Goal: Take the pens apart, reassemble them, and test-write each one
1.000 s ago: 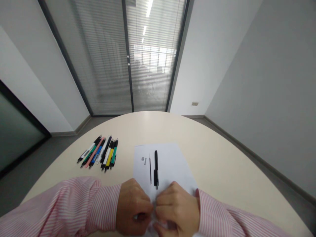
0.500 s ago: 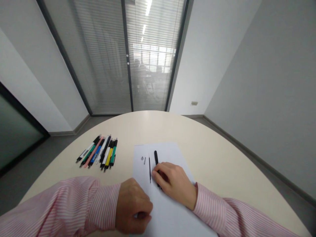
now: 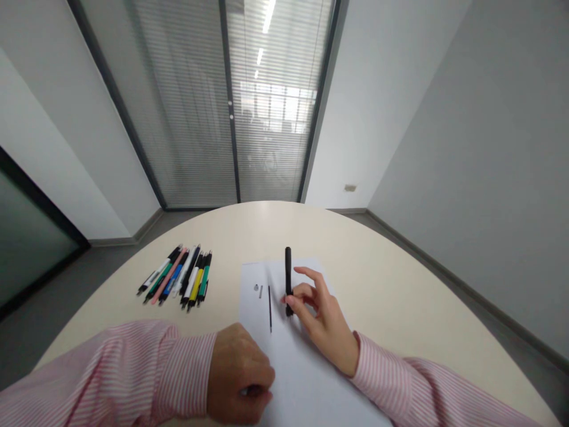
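Between thumb and fingers, my right hand (image 3: 326, 320) pinches a black pen barrel (image 3: 288, 273) near its lower end, the barrel raised close to upright over the white paper (image 3: 306, 379). My left hand (image 3: 242, 375) rests curled at the paper's left edge; a small light bit shows in its curl, too hidden to name. A thin dark refill (image 3: 269, 308) lies on the paper left of the barrel. Beside it are a small spring (image 3: 261, 292) and a tiny grey part (image 3: 256, 287).
A row of several pens (image 3: 178, 276) in white, green, pink, blue, black and yellow lies on the left of the round cream table (image 3: 377, 267). Glass panels with blinds and grey walls stand beyond the table.
My right hand has lifted the black barrel from the paper and tilted it up, its index finger now raised. My left hand is nearly still.
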{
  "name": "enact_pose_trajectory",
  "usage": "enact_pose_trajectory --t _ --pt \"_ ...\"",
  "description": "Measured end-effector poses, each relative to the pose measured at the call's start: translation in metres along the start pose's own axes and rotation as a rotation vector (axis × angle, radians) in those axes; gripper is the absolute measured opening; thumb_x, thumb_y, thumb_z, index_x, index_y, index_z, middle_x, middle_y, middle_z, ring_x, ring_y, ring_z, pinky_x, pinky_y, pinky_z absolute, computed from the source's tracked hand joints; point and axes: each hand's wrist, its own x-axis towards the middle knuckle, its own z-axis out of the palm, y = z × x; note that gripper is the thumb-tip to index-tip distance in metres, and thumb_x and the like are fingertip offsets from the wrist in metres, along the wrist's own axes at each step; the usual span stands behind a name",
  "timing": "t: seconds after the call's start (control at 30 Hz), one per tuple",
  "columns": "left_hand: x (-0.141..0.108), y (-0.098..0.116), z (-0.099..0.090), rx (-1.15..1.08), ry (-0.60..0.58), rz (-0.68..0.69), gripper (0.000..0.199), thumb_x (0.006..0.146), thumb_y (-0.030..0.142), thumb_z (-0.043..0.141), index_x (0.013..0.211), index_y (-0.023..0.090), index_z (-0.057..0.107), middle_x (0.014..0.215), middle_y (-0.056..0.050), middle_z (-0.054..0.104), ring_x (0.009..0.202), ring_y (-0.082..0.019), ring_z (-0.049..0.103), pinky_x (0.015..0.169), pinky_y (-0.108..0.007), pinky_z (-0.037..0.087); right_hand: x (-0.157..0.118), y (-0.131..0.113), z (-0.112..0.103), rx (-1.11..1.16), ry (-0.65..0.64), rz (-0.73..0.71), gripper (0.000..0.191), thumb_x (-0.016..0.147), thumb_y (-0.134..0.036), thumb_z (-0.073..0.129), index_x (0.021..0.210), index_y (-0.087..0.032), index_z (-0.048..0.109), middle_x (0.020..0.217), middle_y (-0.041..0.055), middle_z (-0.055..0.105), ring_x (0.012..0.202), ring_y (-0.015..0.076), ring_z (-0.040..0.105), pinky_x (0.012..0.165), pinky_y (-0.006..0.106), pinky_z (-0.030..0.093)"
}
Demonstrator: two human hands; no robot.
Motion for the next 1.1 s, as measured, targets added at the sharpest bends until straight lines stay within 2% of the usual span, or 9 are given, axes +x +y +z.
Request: enact_pose_trajectory --t 0.13,0.27,0.33,0.4,0.53,0.8,0.9,1.0,1.1 --pt "0.003 -0.003 -0.010 0.024 0.108 0.041 0.021 0.082 0.021 0.046 0.060 0.020 0.045 0.048 0.004 0.051 0.038 -0.010 0.044 0.038 -0.027 0.028 -0.001 -0.003 -0.003 -0.014 -0.101 -0.019 0.020 0.090 -0.022 0.048 0.109 -0.020 0.050 0.085 0.0038 0.066 0.080 0.0152 0.062 0.077 0.029 0.048" --pt "0.007 -0.018 -0.020 0.292 0.293 -0.005 0.018 0.091 0.016 0.041 0.090 0.014 0.058 0.066 -0.003 0.063 0.056 -0.013 0.058 0.049 -0.024 0.043 -0.003 -0.006 -0.003 -0.021 -0.122 -0.068 0.014 0.089 -0.018 0.049 0.102 -0.019 0.053 0.090 0.0054 0.066 0.084 0.0149 0.063 0.079 0.029 0.049" --pt "0.009 -0.026 -0.020 0.455 0.315 0.031 0.018 0.090 0.012 0.044 0.101 0.012 0.059 0.079 -0.007 0.068 0.069 -0.016 0.063 0.059 -0.026 0.050 -0.004 -0.006 -0.003 -0.026 -0.130 -0.089 0.014 0.089 -0.016 0.049 0.102 -0.019 0.053 0.091 0.0050 0.066 0.084 0.0141 0.062 0.079 0.028 0.049" --pt "0.009 -0.032 -0.019 0.559 0.307 0.088 0.020 0.090 0.010 0.045 0.102 0.011 0.060 0.088 -0.009 0.070 0.078 -0.018 0.064 0.065 -0.029 0.053 -0.004 -0.007 -0.003 -0.027 -0.132 -0.097 0.014 0.089 -0.015 0.049 0.102 -0.019 0.053 0.090 0.0043 0.066 0.082 0.0134 0.062 0.078 0.027 0.049" --pt "0.009 -0.034 -0.014 0.622 0.271 0.142 0.023 0.091 0.009 0.041 0.096 0.009 0.063 0.091 -0.011 0.070 0.083 -0.020 0.065 0.062 -0.031 0.055 -0.005 -0.007 -0.003 -0.020 -0.128 -0.098 0.015 0.089 -0.016 0.049 0.103 -0.020 0.052 0.089 0.0035 0.066 0.080 0.0131 0.062 0.077 0.027 0.049" --pt "0.012 -0.034 -0.010 0.613 0.271 0.147 0.023 0.090 0.009 0.043 0.084 0.012 0.065 0.083 -0.012 0.071 0.080 -0.019 0.066 0.063 -0.029 0.055 -0.007 -0.006 -0.002 -0.005 -0.135 -0.066 0.015 0.090 -0.018 0.047 0.105 -0.019 0.050 0.088 0.0039 0.065 0.080 0.0139 0.062 0.077 0.027 0.049" --pt "0.009 -0.034 -0.012 0.557 0.317 0.145 0.022 0.090 0.010 0.042 0.089 0.013 0.064 0.086 -0.011 0.071 0.084 -0.020 0.066 0.067 -0.031 0.055 -0.008 -0.007 -0.002 -0.003 -0.126 -0.062 0.015 0.090 -0.019 0.047 0.104 -0.019 0.050 0.087 0.0035 0.065 0.079 0.0139 0.062 0.076 0.027 0.049" --pt "0.004 -0.033 -0.016 0.383 0.426 0.108 0.024 0.093 0.011 0.038 0.101 0.013 0.060 0.096 -0.012 0.070 0.093 -0.021 0.064 0.076 -0.033 0.054 -0.007 -0.008 -0.002 -0.018 -0.092 -0.049 0.014 0.089 -0.019 0.048 0.103 -0.019 0.051 0.083 0.0024 0.064 0.077 0.0136 0.062 0.075 0.027 0.049" --pt "0.003 -0.032 -0.023 0.048 0.649 -0.057 0.018 0.091 0.011 0.043 0.102 0.017 0.057 0.096 -0.010 0.067 0.091 -0.018 0.064 0.079 -0.030 0.054 -0.006 -0.009 -0.002 -0.068 -0.073 -0.040 0.013 0.086 -0.018 0.050 0.098 -0.019 0.052 0.078 0.0005 0.062 0.070 0.0127 0.059 0.070 0.025 0.047"
